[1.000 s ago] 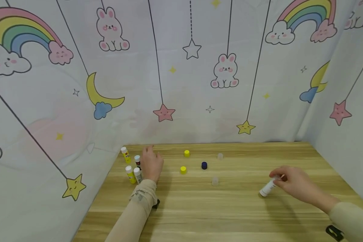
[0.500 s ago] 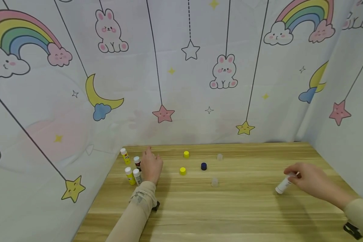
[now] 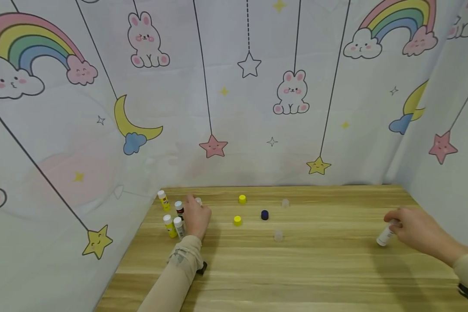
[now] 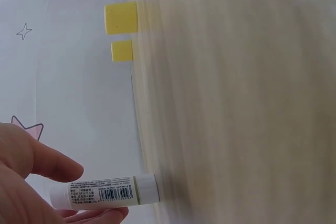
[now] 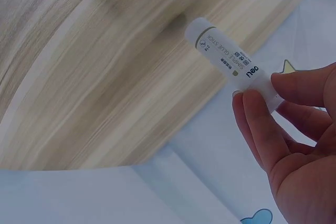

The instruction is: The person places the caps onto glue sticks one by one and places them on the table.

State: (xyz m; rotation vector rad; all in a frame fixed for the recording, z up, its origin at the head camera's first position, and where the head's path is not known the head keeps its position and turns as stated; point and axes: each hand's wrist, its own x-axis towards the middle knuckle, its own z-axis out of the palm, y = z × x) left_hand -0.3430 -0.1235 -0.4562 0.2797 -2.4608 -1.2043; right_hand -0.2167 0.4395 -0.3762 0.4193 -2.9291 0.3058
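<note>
"White cylindrical plastic glue stick (image 5: 223, 53) with dark lettering: state position and hazard."

"Right of centre in the head view, tilted over the pale wood-grain table (image 3: 316, 268). It could slip or swing: the bare right hand (image 3: 421, 229) holds it near one end only, and the lower end appears unsupported."

"Hazard at the left?"

"Left of centre, the bare left hand (image 3: 197, 216) is close beside a dark-bodied, white-capped tube (image 3: 180, 211) and a grey-bodied, white-capped tube (image 3: 180, 229). A sideways wrist movement could topple either."

"Grip, right?"

"Thumb and fingertips clamped on the stick, parted only by its thickness."

"Grip, left?"

"Thumb and fingers partly apart, flanking a second white cylindrical glue stick with a barcode label (image 4: 105, 192), bottom left of the left wrist view. Cannot tell whether the thumb presses on it."
</note>
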